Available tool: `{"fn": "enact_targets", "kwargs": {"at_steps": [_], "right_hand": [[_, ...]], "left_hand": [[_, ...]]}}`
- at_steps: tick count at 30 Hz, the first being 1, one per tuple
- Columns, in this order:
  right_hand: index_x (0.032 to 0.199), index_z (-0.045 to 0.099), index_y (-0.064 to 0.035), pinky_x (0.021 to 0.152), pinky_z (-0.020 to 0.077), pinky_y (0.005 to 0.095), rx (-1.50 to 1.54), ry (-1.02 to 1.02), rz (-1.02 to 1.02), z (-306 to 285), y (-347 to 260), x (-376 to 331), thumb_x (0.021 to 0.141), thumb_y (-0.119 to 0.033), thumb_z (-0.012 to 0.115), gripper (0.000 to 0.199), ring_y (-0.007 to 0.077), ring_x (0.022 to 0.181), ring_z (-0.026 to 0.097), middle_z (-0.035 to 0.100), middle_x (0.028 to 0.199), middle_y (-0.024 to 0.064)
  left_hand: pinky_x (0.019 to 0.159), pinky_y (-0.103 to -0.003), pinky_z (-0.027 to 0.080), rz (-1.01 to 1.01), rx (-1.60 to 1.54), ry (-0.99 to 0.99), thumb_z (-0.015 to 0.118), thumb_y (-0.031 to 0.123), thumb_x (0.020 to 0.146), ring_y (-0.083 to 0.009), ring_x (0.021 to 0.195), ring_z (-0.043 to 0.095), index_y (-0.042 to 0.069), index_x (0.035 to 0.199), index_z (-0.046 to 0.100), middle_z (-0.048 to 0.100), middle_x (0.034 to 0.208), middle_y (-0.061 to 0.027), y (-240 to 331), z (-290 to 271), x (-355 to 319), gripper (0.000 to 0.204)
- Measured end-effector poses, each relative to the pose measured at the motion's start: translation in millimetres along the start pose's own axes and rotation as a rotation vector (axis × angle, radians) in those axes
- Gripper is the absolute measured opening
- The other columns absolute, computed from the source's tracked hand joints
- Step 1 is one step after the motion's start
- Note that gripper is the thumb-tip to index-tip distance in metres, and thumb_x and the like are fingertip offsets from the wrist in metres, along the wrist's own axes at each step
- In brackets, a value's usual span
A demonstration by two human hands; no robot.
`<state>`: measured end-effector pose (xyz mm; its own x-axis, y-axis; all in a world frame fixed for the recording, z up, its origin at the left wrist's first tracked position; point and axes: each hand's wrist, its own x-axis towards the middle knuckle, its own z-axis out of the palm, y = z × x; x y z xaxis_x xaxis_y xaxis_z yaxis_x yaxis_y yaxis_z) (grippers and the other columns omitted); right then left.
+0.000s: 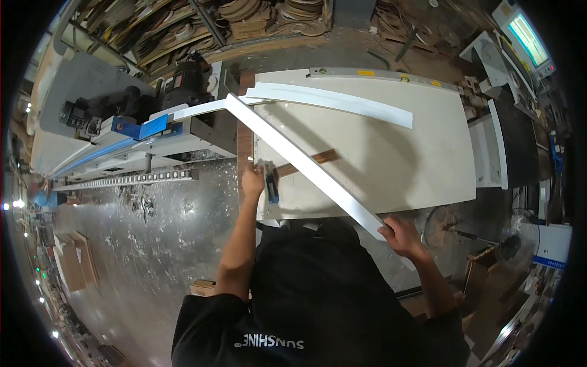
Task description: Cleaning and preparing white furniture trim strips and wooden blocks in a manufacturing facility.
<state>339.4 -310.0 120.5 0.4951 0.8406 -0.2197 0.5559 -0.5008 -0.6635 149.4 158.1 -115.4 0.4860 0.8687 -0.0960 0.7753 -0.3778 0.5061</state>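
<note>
From my remote view, left first: I log a machine (197, 136) with a blue block (154, 126) on its near side, and a narrow white strip (199, 109) running from it toward the table (434, 168). White scraps (143, 205) litter the floor beside it. The left hand (252, 181) is at the table's left edge, fingers curled in; I cannot tell whether it grips anything. Just right of it, a small black-and-blue tool (272, 183) is on the tabletop; next, a brown wood-patterned strip (324, 156) lies at a slant. The long white bar (306, 170) crosses above that strip diagonally, from the table's far left to its near right edge; I cannot tell whether its far end touches anything. On the far part of the table I note a curved white strip (342, 102), with a spirit level (382, 75) along the far edge behind it. The right hand (400, 235) is closed around the bar's near right end. Further right I record a standing fan (441, 225) and, far off, a lit screen (529, 40).
</note>
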Motion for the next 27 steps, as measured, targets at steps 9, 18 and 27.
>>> {"fn": "enact_targets", "kwargs": {"at_steps": [9,18,27], "right_hand": [[0.097,0.068,-0.0056,0.074,0.0534,0.0528,-0.066,-0.076,-0.057,20.2,-4.1,8.6,0.102,-0.042,0.07,0.037,0.0448,0.084,0.07,0.07,0.086,0.0189],[0.11,0.069,-0.0051,0.083,0.0551,0.0531,-0.004,-0.139,0.116,28.1,39.3,26.0,0.097,-0.044,0.076,0.042,0.0456,0.095,0.072,0.075,0.098,0.0209],[0.116,0.069,-0.005,0.092,0.0561,0.0494,-0.067,-0.242,-0.256,45.8,61.9,50.5,0.082,-0.049,0.089,0.06,0.0416,0.113,0.071,0.076,0.113,0.021]], "left_hand": [[0.107,-0.052,0.057,-0.381,-1.836,-0.471,0.036,0.062,0.114,-0.0345,0.111,0.07,0.005,0.131,0.056,0.069,0.122,-0.0147,113.8,-75.4,-75.0,0.062],[0.11,-0.058,0.057,-0.48,-1.866,-0.226,0.029,0.061,0.114,-0.0365,0.117,0.068,0.005,0.141,0.048,0.066,0.129,-0.0158,156.6,-86.7,-113.3,0.065],[0.114,-0.056,0.052,-0.629,-1.876,0.227,0.026,0.067,0.112,-0.0337,0.12,0.061,0.007,0.139,0.05,0.06,0.13,-0.0128,81.2,-97.4,-141.8,0.069]]}}
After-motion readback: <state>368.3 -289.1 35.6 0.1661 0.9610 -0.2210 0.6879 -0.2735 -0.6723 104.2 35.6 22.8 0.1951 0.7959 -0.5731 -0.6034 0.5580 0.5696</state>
